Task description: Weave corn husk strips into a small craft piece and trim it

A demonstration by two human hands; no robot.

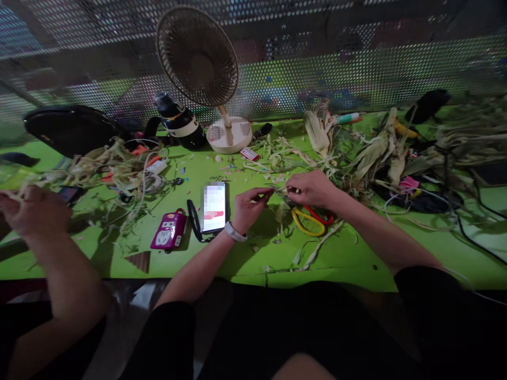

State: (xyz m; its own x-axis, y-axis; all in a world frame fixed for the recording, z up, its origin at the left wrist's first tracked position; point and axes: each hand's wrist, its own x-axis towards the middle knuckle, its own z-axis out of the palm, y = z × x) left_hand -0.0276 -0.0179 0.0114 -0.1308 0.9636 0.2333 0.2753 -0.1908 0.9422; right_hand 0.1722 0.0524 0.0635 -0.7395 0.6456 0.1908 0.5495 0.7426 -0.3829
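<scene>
Both hands (249, 206) (311, 188) pinch husk strip (277, 190) mid-table.

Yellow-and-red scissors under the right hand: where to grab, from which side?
Take the scissors by the yellow loop, coming from the near table edge. The loops lie flat and exposed toward the person; the blade end is hidden under the right hand, so that side is likely blocked.

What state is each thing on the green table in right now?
left hand: fingers pinched on a thin husk strip
right hand: closed on the same strip
phone: flat, screen lit
fan: upright; spinning or not, cannot tell
scissors: lying flat, partly under the right hand
purple power strip: lying flat
corn husks: loose, scattered
</scene>
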